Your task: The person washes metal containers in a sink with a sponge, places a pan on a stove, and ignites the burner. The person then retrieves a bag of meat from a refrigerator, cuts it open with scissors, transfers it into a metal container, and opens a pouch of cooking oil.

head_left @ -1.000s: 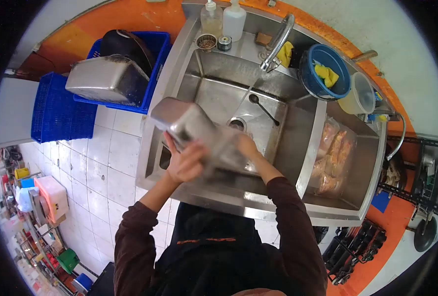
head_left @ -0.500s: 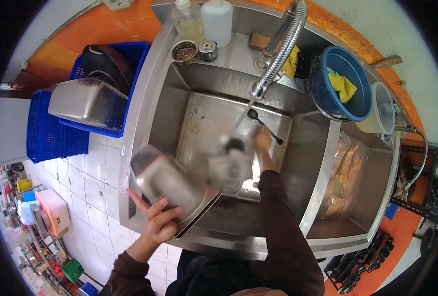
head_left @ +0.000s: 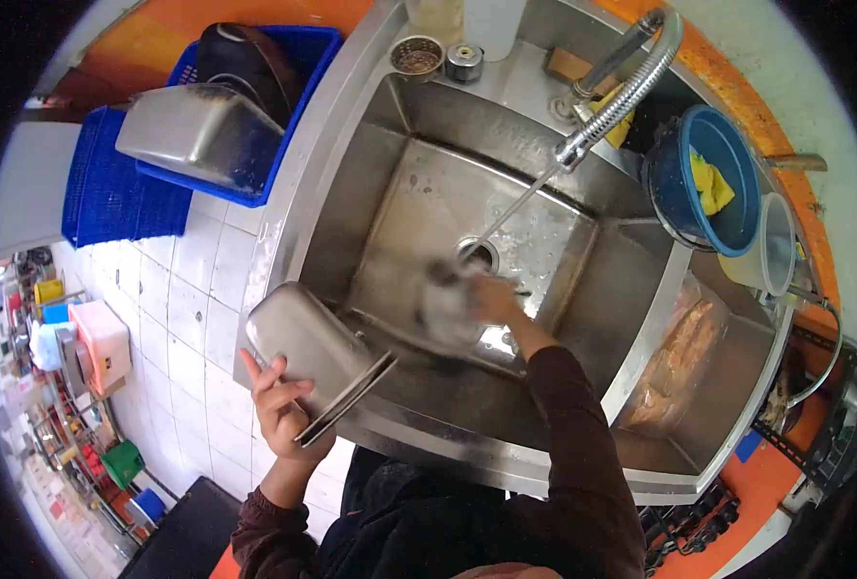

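Observation:
My left hand (head_left: pixel 282 405) grips stainless-steel food pans (head_left: pixel 313 338) by the rim, tilted over the sink's front left edge. Two rims lie close together, so they look nested. Down in the large sink basin (head_left: pixel 419 193), my right hand (head_left: pixel 494 299) is over a blurred silvery-grey thing with dark parts (head_left: pixel 448 304); motion smears its fingers and the thing's kind. A stream of water runs from the spring-hose faucet (head_left: pixel 573 150) toward the round drain (head_left: pixel 479 253), just beyond my right hand.
Blue crates (head_left: pixel 298 125) at the left hold a steel pan (head_left: pixel 197 130) and a dark pan (head_left: pixel 245 68). A blue bucket (head_left: pixel 718 125) with a yellow cloth (head_left: pixel 708 185) stands at the back right. Bagged food (head_left: pixel 675 362) lies in the smaller basin. A strainer cup (head_left: pixel 417 58) sits on the back ledge.
My view has shifted, so the sink appears farther up and right. My right hand has moved left across the basin onto the blurred things. The dark spoon no longer shows at its earlier spot.

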A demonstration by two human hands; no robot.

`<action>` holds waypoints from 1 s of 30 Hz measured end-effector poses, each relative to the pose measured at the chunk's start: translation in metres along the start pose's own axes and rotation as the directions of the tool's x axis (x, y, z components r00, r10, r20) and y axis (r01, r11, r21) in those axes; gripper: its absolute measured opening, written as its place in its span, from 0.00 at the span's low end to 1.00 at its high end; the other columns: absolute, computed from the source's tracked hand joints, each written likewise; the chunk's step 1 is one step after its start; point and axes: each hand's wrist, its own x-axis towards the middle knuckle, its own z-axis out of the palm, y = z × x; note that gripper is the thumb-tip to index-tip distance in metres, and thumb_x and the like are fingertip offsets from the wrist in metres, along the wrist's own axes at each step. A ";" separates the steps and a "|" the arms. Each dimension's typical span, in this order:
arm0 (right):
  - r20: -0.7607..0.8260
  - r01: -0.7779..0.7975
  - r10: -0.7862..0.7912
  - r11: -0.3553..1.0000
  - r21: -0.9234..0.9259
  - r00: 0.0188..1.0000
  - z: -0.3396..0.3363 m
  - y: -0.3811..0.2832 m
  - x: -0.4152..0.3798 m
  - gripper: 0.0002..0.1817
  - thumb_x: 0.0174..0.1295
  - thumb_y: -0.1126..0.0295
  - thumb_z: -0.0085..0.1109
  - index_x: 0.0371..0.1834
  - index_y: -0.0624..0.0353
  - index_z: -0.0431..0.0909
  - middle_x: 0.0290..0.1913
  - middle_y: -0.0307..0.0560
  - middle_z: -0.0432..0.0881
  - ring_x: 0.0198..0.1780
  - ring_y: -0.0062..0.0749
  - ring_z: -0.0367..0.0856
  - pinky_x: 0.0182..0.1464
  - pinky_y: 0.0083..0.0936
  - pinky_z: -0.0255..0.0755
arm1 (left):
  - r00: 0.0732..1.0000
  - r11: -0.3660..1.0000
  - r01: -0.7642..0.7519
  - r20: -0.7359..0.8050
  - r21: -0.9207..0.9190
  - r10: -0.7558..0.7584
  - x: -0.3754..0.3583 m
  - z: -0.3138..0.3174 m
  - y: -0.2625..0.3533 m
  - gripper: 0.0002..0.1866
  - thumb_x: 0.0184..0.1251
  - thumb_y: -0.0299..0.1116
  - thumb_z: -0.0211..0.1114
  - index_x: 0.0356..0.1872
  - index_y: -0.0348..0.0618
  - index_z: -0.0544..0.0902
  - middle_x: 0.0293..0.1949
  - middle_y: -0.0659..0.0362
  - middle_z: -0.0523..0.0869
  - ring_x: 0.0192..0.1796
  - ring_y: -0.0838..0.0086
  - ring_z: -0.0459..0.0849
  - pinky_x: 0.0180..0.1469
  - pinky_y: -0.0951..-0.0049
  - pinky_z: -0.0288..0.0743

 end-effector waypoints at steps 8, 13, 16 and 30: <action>0.193 0.372 -0.322 0.860 -0.350 0.927 0.037 -0.019 -0.034 0.37 0.38 0.64 0.68 0.54 0.55 0.61 0.57 0.54 0.61 0.44 0.47 0.74 0.41 0.36 0.73 | 0.996 0.999 0.036 -0.077 0.014 -0.034 -0.012 -0.017 0.004 0.16 0.48 0.17 0.57 0.23 0.44 0.56 0.32 0.57 0.74 0.50 0.58 0.72 0.59 0.33 0.43; 0.109 -0.009 0.052 0.932 -0.362 0.993 0.007 -0.030 -0.010 0.28 0.44 0.68 0.62 0.50 0.58 0.63 0.53 0.52 0.65 0.43 0.42 0.75 0.38 0.34 0.73 | 0.990 0.997 0.075 -0.119 0.008 -0.074 -0.020 -0.018 0.002 0.16 0.49 0.15 0.55 0.22 0.43 0.56 0.31 0.57 0.74 0.49 0.58 0.73 0.59 0.33 0.44; -0.235 -0.103 0.014 0.923 -0.370 0.972 -0.005 -0.027 0.016 0.21 0.47 0.67 0.57 0.46 0.59 0.65 0.44 0.49 0.70 0.42 0.38 0.75 0.36 0.31 0.73 | 0.986 0.996 0.089 -0.139 -0.005 -0.089 -0.024 -0.019 0.004 0.16 0.50 0.15 0.55 0.20 0.43 0.56 0.30 0.56 0.75 0.47 0.57 0.75 0.59 0.33 0.45; -0.004 0.184 -0.189 0.963 -0.198 0.982 0.087 -0.042 0.018 0.10 0.53 0.72 0.46 0.38 0.64 0.72 0.25 0.53 0.77 0.27 0.45 0.79 0.25 0.35 0.72 | 0.966 0.981 0.196 -0.173 0.006 -0.192 -0.038 -0.033 0.002 0.16 0.48 0.10 0.52 0.16 0.41 0.57 0.30 0.55 0.74 0.48 0.57 0.75 0.60 0.36 0.47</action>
